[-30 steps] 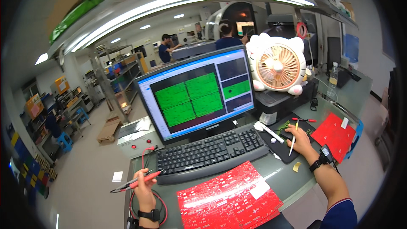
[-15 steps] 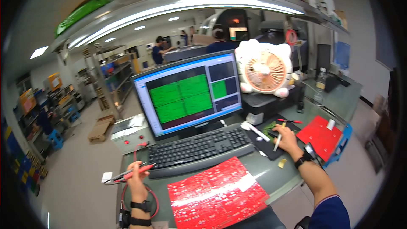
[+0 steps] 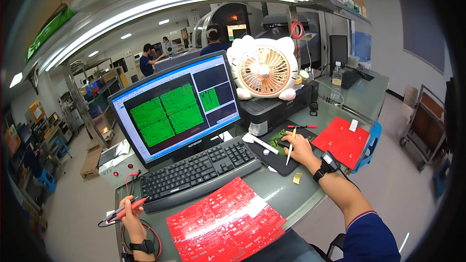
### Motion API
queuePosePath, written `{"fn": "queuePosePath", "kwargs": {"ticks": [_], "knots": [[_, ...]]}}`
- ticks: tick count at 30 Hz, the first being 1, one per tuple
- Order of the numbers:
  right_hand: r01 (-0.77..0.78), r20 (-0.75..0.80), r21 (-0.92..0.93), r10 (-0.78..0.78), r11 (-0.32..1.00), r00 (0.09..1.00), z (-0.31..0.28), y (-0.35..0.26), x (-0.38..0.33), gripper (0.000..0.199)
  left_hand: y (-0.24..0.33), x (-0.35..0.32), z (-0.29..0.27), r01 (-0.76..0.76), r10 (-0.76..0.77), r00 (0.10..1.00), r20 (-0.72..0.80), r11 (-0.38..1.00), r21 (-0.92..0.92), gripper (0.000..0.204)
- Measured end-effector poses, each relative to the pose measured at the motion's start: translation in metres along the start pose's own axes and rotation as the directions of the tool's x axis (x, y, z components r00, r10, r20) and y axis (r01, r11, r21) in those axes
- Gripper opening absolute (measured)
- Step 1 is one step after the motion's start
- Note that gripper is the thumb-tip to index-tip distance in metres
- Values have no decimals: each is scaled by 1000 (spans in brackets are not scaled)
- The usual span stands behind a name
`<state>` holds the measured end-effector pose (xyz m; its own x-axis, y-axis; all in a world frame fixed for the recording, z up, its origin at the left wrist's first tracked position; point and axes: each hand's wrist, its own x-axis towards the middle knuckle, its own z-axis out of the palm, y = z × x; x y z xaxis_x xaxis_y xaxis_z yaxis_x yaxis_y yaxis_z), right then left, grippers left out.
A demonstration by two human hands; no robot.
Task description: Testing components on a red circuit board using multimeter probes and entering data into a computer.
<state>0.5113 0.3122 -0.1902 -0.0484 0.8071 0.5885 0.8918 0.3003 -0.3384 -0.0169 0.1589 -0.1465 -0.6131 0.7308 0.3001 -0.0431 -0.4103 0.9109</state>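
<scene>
My left hand (image 3: 132, 223) is closed round red and dark test probes (image 3: 116, 212) at the near left corner of the bench, their tips toward the keyboard (image 3: 199, 172). A cable loops beside that wrist. My right hand (image 3: 302, 149) lies over a dark computer mouse, mostly hidden, on a black mouse pad (image 3: 281, 166). Between its fingers is a slim pale pen-like stick (image 3: 289, 156) with a yellow upper end. A large red circuit board panel (image 3: 208, 230) lies in front of the keyboard, with a white label on it. The monitor (image 3: 177, 106) shows a green board layout.
A cat-shaped fan (image 3: 264, 70) stands on a black machine behind the pad. On the pad lie a white marker-like tube (image 3: 264, 144) and a red-and-black stick (image 3: 302, 126). Another red panel (image 3: 342, 141) sits right, near a blue stool (image 3: 370, 148). A bottle (image 3: 337, 81) stands behind.
The view has swung right, so the bench things now appear further left. My left hand still grips the probes, and my right hand stays over the mouse with the stick.
</scene>
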Motion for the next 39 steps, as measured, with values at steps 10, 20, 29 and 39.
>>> {"fn": "queuePosePath", "kwargs": {"ticks": [10, 20, 29, 39], "knots": [[11, 39, 21, -11, 1000, 999, 1, -3, 2, 38, 1, 1, -4, 23, -23, 1000, -12, 1000, 11, 23], [61, 25, 34, -62, 998, 998, 2, 3, 2, 43, 0, 1, -6, 1, 0, 1000, 9, 1000, -13, 22], [26, 9, 11, -26, 1000, 1000, 6, 4, 2, 41, 4, 0, -4, 32, -32, 999, -5, 999, 7, 21], [30, 7, -19, -30, 999, 1000, 3, 0, 2, 42, 3, 0, -3, 0, 0, 1000, 10, 1000, 11, 21]]}}
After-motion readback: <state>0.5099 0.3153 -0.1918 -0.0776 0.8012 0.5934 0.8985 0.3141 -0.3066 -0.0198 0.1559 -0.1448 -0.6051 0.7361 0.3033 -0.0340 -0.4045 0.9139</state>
